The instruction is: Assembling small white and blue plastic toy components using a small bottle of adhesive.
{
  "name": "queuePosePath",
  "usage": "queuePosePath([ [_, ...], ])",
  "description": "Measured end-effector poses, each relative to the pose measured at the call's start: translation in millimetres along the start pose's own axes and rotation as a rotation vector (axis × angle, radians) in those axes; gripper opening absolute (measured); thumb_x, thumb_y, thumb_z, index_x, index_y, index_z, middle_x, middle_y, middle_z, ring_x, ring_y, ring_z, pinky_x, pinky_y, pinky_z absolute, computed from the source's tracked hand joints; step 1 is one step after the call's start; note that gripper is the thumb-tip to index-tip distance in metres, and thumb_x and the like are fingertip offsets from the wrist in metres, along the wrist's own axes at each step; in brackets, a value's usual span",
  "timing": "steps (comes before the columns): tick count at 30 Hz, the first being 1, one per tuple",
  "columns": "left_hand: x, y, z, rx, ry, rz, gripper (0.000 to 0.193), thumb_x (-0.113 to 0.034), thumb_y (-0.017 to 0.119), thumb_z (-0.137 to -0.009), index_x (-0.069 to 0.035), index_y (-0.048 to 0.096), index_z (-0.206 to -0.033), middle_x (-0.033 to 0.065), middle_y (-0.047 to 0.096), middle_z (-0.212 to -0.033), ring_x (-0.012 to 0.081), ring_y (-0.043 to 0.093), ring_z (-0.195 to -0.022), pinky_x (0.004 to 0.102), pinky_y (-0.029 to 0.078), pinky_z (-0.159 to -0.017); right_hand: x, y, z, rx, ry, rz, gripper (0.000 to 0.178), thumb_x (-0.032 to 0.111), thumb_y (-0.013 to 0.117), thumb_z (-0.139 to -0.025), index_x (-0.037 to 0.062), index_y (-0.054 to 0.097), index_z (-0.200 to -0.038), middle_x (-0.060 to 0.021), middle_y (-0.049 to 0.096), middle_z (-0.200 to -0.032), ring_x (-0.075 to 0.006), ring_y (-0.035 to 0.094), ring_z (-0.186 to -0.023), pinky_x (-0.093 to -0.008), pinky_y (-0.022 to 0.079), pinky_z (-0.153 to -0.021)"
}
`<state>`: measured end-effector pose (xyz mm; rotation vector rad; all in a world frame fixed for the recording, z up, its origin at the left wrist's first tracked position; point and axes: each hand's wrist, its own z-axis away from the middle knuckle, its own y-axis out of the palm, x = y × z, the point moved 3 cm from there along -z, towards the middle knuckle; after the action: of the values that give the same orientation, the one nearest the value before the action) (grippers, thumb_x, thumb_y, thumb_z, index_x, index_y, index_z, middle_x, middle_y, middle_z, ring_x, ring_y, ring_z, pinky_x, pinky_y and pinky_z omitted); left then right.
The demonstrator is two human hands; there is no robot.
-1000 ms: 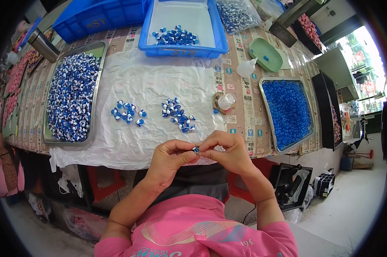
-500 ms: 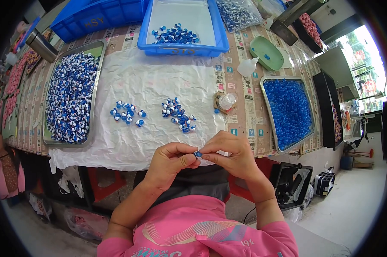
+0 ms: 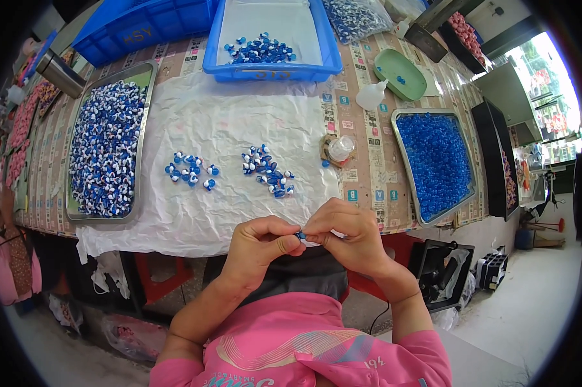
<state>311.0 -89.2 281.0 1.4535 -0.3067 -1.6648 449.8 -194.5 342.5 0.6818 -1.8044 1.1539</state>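
Note:
My left hand (image 3: 257, 250) and my right hand (image 3: 352, 237) meet just past the near table edge, thumbs and forefingers closed on one small translucent blue piece (image 3: 300, 235). Fingertips cover most of it. On the crumpled white paper (image 3: 194, 122) beyond lie two loose groups of small blue-and-white pieces, a left cluster (image 3: 191, 171) and a right cluster (image 3: 265, 169). A metal tray (image 3: 137, 190) at the left is heaped with similar blue-and-white pieces. Plain clear-blue pieces (image 3: 436, 164) fill the metal tray (image 3: 399, 138) at the right.
A blue bin (image 3: 271, 72) with more pieces stands at the back, beside a larger blue crate (image 3: 143, 39). To the right are a small clear cup (image 3: 341, 148), a white squeeze bottle (image 3: 371, 97) and a green dish (image 3: 394, 61). A steel flask (image 3: 60, 72) stands far left.
Both hands stay together on the small blue piece, with only slight finger movement. The view has shifted a little; the pieces on the paper lie as before.

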Motion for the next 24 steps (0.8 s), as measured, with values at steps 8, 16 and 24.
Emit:
queuePosePath([
  [8, -5.4, 4.1, 1.5, 0.011, 0.032, 0.019, 0.02, 0.004, 0.071, -0.084, 0.001, 0.067, -0.103, 0.0104, 0.068, -0.098, 0.0173, 0.068, -0.087, 0.0285, 0.057, -0.08, -1.8, 0.3, 1.2, -0.046, -0.004, -0.07, 0.015, -0.002, 0.077, -0.074, 0.0026, 0.071, -0.087, -0.0058, 0.071, -0.083, -0.0185, 0.065, -0.077, -0.0292, 0.05, -0.069],
  [16, -13.8, -0.8, 2.8, -0.048, 0.124, -0.104, 0.027, 0.009, 0.07, -0.082, 0.001, 0.063, -0.107, 0.0091, 0.066, -0.104, 0.015, 0.065, -0.096, 0.0271, 0.054, -0.086, -7.8, 4.1, 5.0, -0.066, 0.073, -0.085, 0.016, -0.002, 0.076, -0.076, 0.0024, 0.071, -0.091, -0.0055, 0.071, -0.084, -0.017, 0.064, -0.078, -0.0285, 0.05, -0.07],
  [24, -19.8, -8.8, 6.1, -0.12, -0.036, 0.109, 0.028, 0.002, 0.064, -0.09, -0.002, 0.06, -0.117, 0.0081, 0.065, -0.106, 0.0161, 0.066, -0.098, 0.0283, 0.055, -0.088, -14.3, 5.7, 8.9, -0.061, 0.118, -0.086, 0.016, -0.003, 0.075, -0.075, 0.0022, 0.071, -0.09, -0.0065, 0.071, -0.086, -0.0168, 0.064, -0.079, -0.0283, 0.05, -0.07],
])
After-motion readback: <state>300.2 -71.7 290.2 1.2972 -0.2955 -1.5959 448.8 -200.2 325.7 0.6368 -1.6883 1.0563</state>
